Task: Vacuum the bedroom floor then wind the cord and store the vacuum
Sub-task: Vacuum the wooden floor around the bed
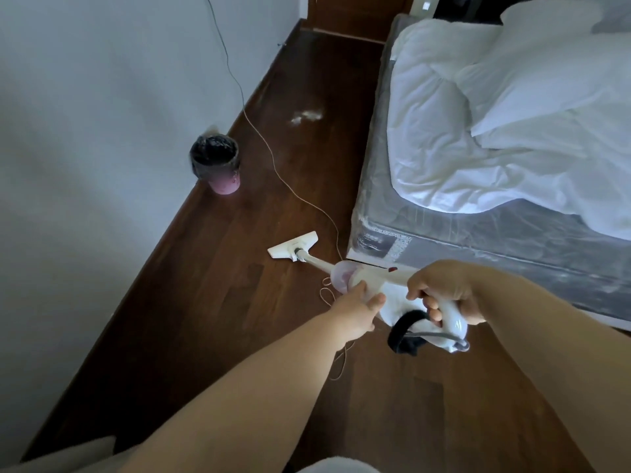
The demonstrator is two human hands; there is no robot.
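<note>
A white stick vacuum (372, 276) slants down to the dark wooden floor (211, 302), its flat floor head (293, 249) resting near the bed's corner. My right hand (444, 291) is closed around the vacuum's handle. My left hand (358, 308) touches the underside of the clear dust cup (345, 275), fingers spread against it. A thin pale cord (273, 165) runs from the wall across the floor and loops beside the vacuum. A grey cord leaves the handle's end over a black and white bundle (406, 332).
A bed (478, 240) with a grey mattress and a rumpled white duvet fills the right side. A pink bin (215, 165) with a black liner stands against the white wall at left. A patch of light debris (307, 116) lies on the floor farther up the aisle.
</note>
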